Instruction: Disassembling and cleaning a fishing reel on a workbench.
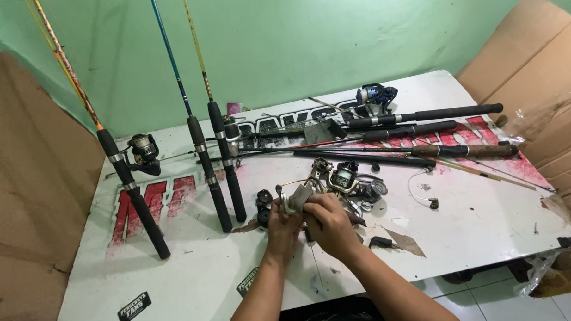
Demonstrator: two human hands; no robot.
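Reel part (297, 197) is clenched in both left hand (281, 225) and right hand (329, 221) over the table (195, 277); disassembled reel pieces (353, 183) lie beyond, reassembly unfinished.

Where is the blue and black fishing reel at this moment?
In the head view, the blue and black fishing reel lies at the far right of the white table, near the green wall, just above the black rod handles.
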